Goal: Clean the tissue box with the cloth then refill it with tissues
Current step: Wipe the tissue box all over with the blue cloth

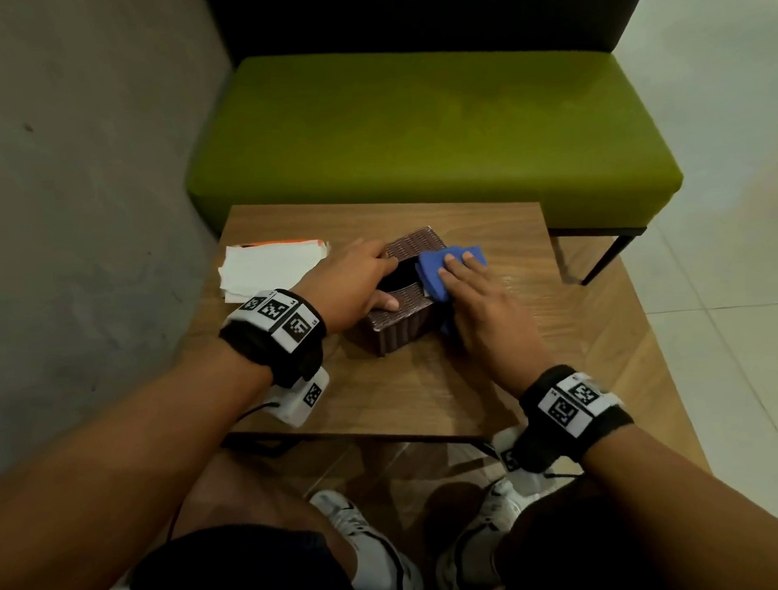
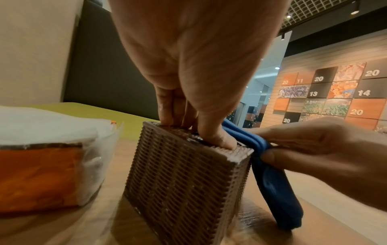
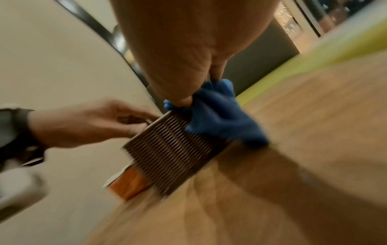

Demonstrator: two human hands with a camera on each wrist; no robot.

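Hands at work: your left hand [image 1: 355, 280] grips the tissue box [image 1: 402, 330] top; your right hand [image 1: 477, 304] holds the blue cloth [image 1: 439, 266] over its edge.

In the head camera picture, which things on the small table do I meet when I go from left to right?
Pack of tissues → left hand → tissue box → blue cloth, which the right hand presses against the box.

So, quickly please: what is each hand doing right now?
Left hand: grips the tissue box at its top.
Right hand: holds the blue cloth against the box.
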